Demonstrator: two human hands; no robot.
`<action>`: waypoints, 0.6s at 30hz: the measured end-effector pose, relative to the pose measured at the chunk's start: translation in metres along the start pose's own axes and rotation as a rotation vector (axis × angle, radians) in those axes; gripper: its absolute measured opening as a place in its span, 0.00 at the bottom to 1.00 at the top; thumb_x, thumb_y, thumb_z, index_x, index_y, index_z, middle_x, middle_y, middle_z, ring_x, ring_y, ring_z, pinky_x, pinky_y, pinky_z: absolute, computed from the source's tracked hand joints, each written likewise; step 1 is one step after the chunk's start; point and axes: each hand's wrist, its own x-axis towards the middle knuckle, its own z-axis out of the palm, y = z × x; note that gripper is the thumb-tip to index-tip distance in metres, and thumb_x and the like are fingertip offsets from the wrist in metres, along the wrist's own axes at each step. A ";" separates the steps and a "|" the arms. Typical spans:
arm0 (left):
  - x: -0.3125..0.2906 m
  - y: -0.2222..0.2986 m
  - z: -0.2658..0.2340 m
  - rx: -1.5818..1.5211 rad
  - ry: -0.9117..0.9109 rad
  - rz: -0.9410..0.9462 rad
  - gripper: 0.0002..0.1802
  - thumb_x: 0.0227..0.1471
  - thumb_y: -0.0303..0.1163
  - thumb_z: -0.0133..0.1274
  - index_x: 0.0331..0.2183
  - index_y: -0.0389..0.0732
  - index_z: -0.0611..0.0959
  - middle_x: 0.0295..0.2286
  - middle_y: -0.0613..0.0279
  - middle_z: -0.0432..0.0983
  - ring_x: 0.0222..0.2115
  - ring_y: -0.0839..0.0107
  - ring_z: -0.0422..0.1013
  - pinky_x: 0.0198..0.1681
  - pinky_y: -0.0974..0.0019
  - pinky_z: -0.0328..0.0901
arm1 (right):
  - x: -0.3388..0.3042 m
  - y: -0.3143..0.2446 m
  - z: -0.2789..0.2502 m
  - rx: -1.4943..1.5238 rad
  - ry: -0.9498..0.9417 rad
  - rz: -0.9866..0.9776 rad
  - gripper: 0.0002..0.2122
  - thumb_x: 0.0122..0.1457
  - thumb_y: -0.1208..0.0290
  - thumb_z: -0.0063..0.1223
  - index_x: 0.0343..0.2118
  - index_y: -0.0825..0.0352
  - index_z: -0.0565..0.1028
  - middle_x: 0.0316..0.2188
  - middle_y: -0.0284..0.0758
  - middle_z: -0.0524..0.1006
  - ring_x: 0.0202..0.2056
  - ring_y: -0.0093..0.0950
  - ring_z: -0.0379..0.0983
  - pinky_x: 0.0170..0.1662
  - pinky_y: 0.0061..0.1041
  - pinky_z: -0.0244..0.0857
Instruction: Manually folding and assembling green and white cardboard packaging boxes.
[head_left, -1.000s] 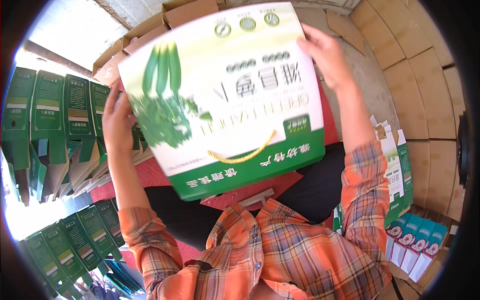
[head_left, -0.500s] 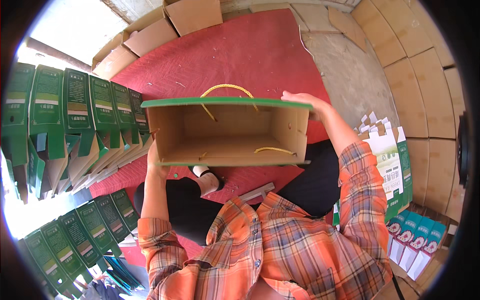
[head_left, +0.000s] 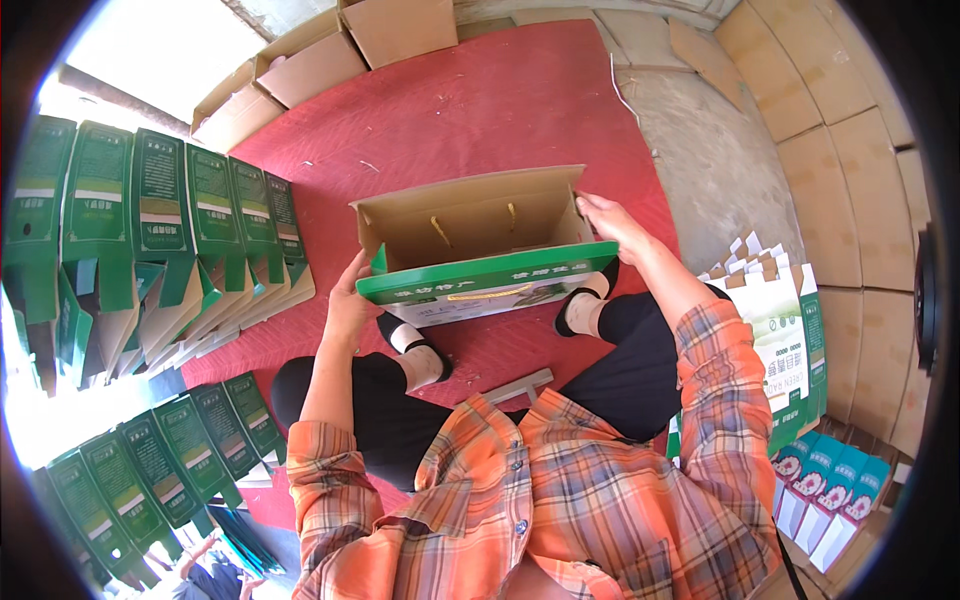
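Note:
Between my two hands is an open gift carton, bare brown board inside and green and white outside. Its green edge band faces me, and the open mouth shows behind it. Yellow rope handles show on the inner far wall, and another rope lies across the near outer face. My left hand grips the left end, fingers partly behind the board. At the right end, my right hand holds the side near the far corner, its thumb side on the edge. The carton is over the red floor covering, between my feet.
Rows of green cartons stand at left. White and green cartons and teal-topped boxes are at right, before stacked brown boxes. Open brown boxes line the back. Another person's hand shows lower left.
The carton has gone down and tilted, so its opening no longer faces straight up at me and its printed near face shows. Both hands have moved with it.

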 end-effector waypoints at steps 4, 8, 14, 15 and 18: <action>-0.001 -0.009 -0.005 0.023 0.029 0.098 0.41 0.46 0.14 0.52 0.61 0.49 0.65 0.46 0.60 0.71 0.34 0.73 0.73 0.31 0.71 0.70 | -0.010 -0.017 -0.001 -0.088 0.042 -0.125 0.22 0.65 0.61 0.47 0.59 0.63 0.67 0.51 0.40 0.74 0.50 0.31 0.71 0.53 0.31 0.64; 0.021 -0.032 -0.014 0.387 -0.043 0.347 0.38 0.45 0.15 0.55 0.58 0.49 0.71 0.39 0.60 0.70 0.32 0.75 0.71 0.35 0.72 0.69 | 0.023 0.021 -0.013 -0.576 0.108 -0.299 0.24 0.57 0.57 0.55 0.56 0.60 0.71 0.46 0.50 0.75 0.49 0.41 0.72 0.53 0.34 0.64; 0.021 -0.015 -0.017 0.352 -0.188 0.140 0.35 0.44 0.16 0.58 0.56 0.44 0.74 0.34 0.63 0.70 0.30 0.75 0.69 0.39 0.72 0.67 | 0.010 -0.003 0.005 -0.794 0.162 -0.286 0.23 0.57 0.61 0.55 0.56 0.60 0.70 0.37 0.45 0.76 0.35 0.37 0.75 0.42 0.34 0.69; 0.022 -0.013 -0.016 0.236 -0.224 0.055 0.35 0.43 0.15 0.58 0.55 0.42 0.74 0.33 0.64 0.70 0.31 0.75 0.69 0.39 0.71 0.67 | 0.009 -0.007 0.006 -0.666 0.068 -0.197 0.24 0.58 0.62 0.55 0.57 0.62 0.69 0.38 0.44 0.75 0.33 0.35 0.75 0.40 0.33 0.70; 0.023 -0.008 -0.017 0.290 -0.264 0.069 0.34 0.48 0.21 0.58 0.57 0.38 0.70 0.39 0.61 0.72 0.35 0.72 0.72 0.42 0.70 0.66 | 0.011 -0.006 0.008 -0.320 -0.015 -0.036 0.24 0.60 0.66 0.52 0.60 0.66 0.65 0.44 0.45 0.74 0.36 0.34 0.76 0.40 0.30 0.72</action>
